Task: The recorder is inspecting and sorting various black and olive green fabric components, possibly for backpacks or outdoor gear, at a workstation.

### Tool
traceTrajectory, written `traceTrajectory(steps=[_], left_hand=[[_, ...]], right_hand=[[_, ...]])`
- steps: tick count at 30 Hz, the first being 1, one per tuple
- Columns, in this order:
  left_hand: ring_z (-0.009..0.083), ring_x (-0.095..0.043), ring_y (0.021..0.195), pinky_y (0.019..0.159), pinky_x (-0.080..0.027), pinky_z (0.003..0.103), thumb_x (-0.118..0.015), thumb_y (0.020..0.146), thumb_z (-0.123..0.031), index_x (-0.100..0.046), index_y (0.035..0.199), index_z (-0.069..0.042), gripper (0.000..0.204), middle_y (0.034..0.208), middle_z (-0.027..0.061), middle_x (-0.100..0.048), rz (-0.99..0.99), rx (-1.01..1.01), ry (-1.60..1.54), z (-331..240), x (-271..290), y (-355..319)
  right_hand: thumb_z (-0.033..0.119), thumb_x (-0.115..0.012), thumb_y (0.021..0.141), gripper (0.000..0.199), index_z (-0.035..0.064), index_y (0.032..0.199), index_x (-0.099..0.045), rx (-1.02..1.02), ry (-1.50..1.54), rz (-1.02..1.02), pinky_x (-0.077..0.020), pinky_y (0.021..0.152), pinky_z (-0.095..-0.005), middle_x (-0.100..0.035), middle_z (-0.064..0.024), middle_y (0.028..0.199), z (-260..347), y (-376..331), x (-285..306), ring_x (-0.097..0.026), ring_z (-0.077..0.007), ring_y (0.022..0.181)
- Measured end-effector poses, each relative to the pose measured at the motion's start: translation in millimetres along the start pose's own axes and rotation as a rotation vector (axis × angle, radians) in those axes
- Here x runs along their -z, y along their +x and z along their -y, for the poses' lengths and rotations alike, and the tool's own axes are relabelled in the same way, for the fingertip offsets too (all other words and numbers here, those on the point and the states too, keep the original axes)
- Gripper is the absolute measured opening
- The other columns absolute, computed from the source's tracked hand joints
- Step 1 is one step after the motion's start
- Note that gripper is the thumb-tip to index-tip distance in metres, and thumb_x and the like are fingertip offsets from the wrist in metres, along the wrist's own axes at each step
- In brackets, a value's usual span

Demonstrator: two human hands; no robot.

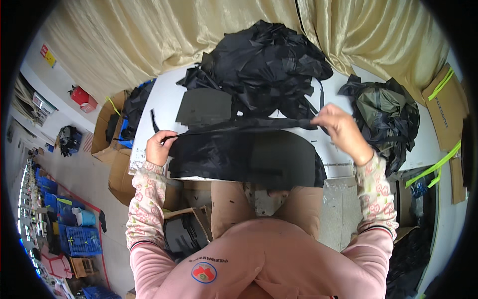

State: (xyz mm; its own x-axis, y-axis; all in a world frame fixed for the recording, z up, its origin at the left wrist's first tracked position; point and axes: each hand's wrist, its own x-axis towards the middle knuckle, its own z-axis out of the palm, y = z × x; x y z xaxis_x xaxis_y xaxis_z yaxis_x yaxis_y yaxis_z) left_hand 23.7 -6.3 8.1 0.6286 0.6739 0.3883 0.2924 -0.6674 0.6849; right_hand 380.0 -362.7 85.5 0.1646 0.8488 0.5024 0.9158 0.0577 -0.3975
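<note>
A long black fabric strip (249, 125) stretches between my two hands, over the white table. My left hand (158, 148) pinches it near its left end, where a narrow tail sticks up beyond the fingers. The other end is pinched by my right hand (341, 130), held a little higher. Just below the strip lies a black, round-cornered panel (284, 157), partly glossy and partly matte, along the near table edge above my lap. A flat dark grey panel (204, 105) lies behind the strip.
A big heap of black fabric (269, 60) covers the table's far side, and a smaller bundle (388, 112) lies at right. Cardboard boxes stand left (107, 132) and right (440, 107). An open box of dark pieces (185, 231) sits below. Gold curtains (174, 32) hang behind.
</note>
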Motion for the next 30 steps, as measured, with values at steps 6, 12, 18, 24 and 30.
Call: traceTrajectory(steps=[6,12,18,24,30], left_hand=[[0.0288,-0.064,0.09,0.082,-0.05,0.033,-0.06,0.073,0.008,-0.067,0.095,-0.005,0.027,0.094,0.0124,-0.066,-0.06,-0.066,0.129,53.3,-42.7,-56.7],[0.0327,-0.058,0.11,0.095,-0.045,0.035,-0.059,0.07,0.005,-0.064,0.107,-0.007,0.039,0.117,0.0168,-0.061,0.204,0.072,0.135,79.5,-77.5,-91.7],[0.0316,-0.048,0.124,0.104,-0.037,0.037,-0.061,0.072,0.001,-0.06,0.115,-0.006,0.044,0.131,0.0162,-0.053,0.155,-0.043,-0.059,-1.4,-52.6,-61.8],[0.035,-0.055,0.11,0.092,-0.046,0.04,-0.068,0.074,-0.01,-0.062,0.11,-0.007,0.037,0.125,0.0138,-0.056,0.485,-0.572,0.004,-102.4,-87.6,-48.1],[0.0279,-0.061,0.083,0.079,-0.047,0.037,-0.068,0.079,-0.012,-0.068,0.094,-0.006,0.016,0.098,0.012,-0.067,1.069,-0.528,-0.212,-96.0,-105.2,-37.2]], right_hand=[[-0.004,-0.058,0.067,0.029,0.0067,0.092,-0.068,-0.005,-0.115,0.222,-0.0461,0.072,-0.0337,-0.053,-0.0054,0.083,17.8,-81.0,-62.9,-0.054,-0.0235,0.082],[0.003,-0.063,0.068,0.037,0.0099,0.103,-0.069,-0.063,-0.135,0.407,-0.0434,0.076,-0.0313,-0.054,-0.0043,0.086,16.6,-119.9,-90.6,-0.052,-0.0231,0.086],[0.019,-0.072,0.076,0.035,0.0058,0.107,-0.065,-0.159,0.203,0.466,-0.0468,0.08,-0.0349,-0.06,-0.01,0.099,16.1,-74.6,-60.8,-0.056,-0.0286,0.094],[0.016,-0.059,0.09,0.026,0.0009,0.11,-0.062,-0.17,0.625,0.15,-0.0476,0.081,-0.033,-0.064,-0.0143,0.099,48.5,12.2,-130.0,-0.062,-0.0269,0.093],[0.015,-0.05,0.095,0.021,-0.0014,0.087,-0.06,-0.538,1.031,0.326,-0.0448,0.074,-0.0239,-0.064,-0.0026,0.083,74.9,19.5,-181.9,-0.055,-0.0079,0.08]])
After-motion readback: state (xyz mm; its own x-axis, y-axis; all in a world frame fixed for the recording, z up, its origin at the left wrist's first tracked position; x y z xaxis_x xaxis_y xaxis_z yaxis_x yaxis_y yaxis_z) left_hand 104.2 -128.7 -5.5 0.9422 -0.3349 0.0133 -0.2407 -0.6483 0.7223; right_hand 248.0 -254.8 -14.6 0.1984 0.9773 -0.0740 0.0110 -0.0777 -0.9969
